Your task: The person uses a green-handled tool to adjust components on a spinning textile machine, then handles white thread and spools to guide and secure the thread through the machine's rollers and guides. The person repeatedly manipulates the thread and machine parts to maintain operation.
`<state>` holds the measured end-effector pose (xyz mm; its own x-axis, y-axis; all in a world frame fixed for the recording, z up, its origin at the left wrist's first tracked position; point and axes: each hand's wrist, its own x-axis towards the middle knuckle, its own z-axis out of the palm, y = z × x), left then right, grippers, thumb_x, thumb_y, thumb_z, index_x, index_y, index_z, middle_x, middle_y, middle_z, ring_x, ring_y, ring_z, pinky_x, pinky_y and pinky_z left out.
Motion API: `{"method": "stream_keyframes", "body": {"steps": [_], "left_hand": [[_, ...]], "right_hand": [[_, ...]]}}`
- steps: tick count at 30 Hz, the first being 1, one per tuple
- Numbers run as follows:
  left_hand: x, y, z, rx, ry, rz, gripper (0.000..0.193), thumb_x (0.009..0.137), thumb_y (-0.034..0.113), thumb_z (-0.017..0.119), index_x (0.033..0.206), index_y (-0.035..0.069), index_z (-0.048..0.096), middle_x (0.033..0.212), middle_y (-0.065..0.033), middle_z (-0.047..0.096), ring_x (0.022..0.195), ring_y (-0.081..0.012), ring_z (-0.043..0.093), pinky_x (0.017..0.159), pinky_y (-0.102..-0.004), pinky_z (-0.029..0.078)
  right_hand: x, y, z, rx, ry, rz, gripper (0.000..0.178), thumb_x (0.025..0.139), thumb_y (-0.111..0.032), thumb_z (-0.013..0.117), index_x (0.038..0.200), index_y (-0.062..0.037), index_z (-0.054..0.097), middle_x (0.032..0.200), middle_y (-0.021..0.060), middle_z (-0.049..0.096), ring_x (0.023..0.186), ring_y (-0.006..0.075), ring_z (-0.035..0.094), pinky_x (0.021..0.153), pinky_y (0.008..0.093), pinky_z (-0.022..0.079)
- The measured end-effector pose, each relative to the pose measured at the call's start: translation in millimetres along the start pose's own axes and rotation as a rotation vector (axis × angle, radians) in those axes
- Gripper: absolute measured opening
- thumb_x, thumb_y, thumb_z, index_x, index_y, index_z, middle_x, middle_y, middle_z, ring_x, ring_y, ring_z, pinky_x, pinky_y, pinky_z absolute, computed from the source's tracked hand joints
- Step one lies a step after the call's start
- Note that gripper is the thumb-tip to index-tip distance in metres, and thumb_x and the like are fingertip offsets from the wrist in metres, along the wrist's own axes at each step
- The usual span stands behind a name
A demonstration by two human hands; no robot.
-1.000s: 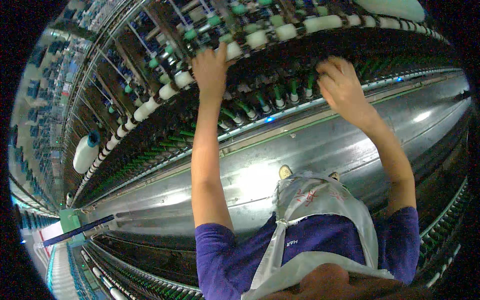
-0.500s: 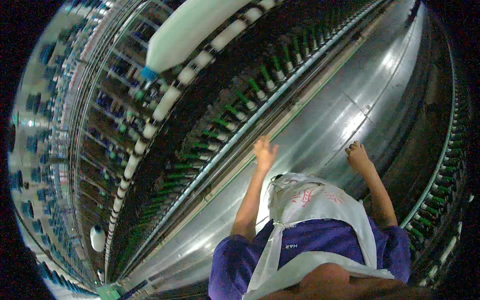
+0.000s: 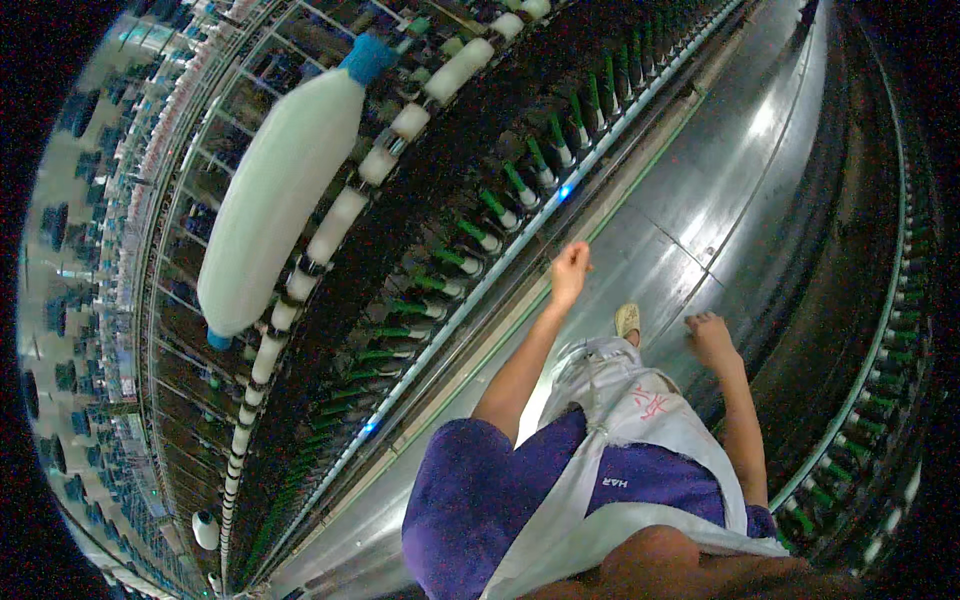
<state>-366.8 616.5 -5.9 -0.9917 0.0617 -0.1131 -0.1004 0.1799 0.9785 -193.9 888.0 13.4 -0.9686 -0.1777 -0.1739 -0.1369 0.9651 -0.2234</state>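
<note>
Left hand: it (image 3: 571, 262) hangs in the air in front of the body, with fingers curled inward. I see nothing sticking out, but whether something small is inside, I cannot tell.
Right hand: it (image 3: 712, 337) is at four o'clock from the left one, its back turned up and its fingers bent loosely. The palm is hidden, so I cannot tell if it holds a thing.
Spindles: the row with green tubes (image 3: 497, 208) is nearest the left hand on the machine side, toward ten o'clock and apart from it. They stand in one line, probably so each can be reached from the aisle.
Rail: the pale rail (image 3: 470, 306) runs between spindles and aisle, likely as their support.
Bobbin: the big white one (image 3: 285, 200) is between nine and ten o'clock from the left hand, beyond the rollers (image 3: 338, 225). I suppose it is placed there to feed them.
Shoe: one (image 3: 627, 320) shows on the metal floor (image 3: 690, 225), at nine o'clock from the right hand.
Apron: white (image 3: 640, 390), worn over the purple shirt (image 3: 460, 500), perhaps against fluff.
</note>
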Motion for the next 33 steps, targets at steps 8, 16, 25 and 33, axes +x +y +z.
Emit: {"method": "stream_keyframes", "body": {"steps": [8,16,25,33], "left_hand": [[131.7,169.4,2.0,0.156,0.417,0.393,0.021,0.089,0.015,0.052,0.106,0.002,0.056,0.083,-0.0084,0.056,0.066,-0.0128,0.053,0.059,-0.028,0.044],[220.8,333.4,-89.4,0.915,0.907,0.408,0.056,0.083,0.017,0.059,0.131,0.005,0.031,0.085,-0.0159,0.062,0.062,-0.0243,0.058,0.059,-0.0366,0.047],[302.8,307.3,-153.8,0.338,0.727,0.025,0.08,0.077,0.007,0.063,0.141,0.005,0.015,0.099,-0.0204,0.06,0.071,-0.0237,0.059,0.058,-0.0369,0.047],[255.4,320.1,-118.8,0.451,0.879,0.024,0.05,0.081,0.012,0.056,0.128,0.003,0.041,0.094,-0.0155,0.061,0.072,-0.0213,0.058,0.063,-0.0377,0.046]], "right_hand": [[17.9,179.1,17.3,0.053,-0.146,0.157,0.022,0.072,-0.014,0.059,0.091,-0.0033,0.056,0.087,0.0167,0.059,0.087,0.0354,0.054,0.073,0.0447,0.045],[151.0,227.5,22.3,-0.042,-0.206,-0.302,0.015,0.074,-0.024,0.061,0.075,-0.0092,0.063,0.076,0.0131,0.063,0.074,0.0307,0.062,0.061,0.0392,0.05],[293.9,258.8,-72.5,-0.026,-0.195,-0.572,0.02,0.07,-0.015,0.063,0.086,-0.0052,0.057,0.078,0.0155,0.061,0.077,0.0335,0.058,0.068,0.0441,0.047],[299.9,295.4,-59.2,-0.261,-0.415,-0.692,0.015,0.072,-0.019,0.056,0.083,-0.008,0.059,0.08,0.0121,0.062,0.081,0.0303,0.059,0.07,0.0424,0.048]]}}
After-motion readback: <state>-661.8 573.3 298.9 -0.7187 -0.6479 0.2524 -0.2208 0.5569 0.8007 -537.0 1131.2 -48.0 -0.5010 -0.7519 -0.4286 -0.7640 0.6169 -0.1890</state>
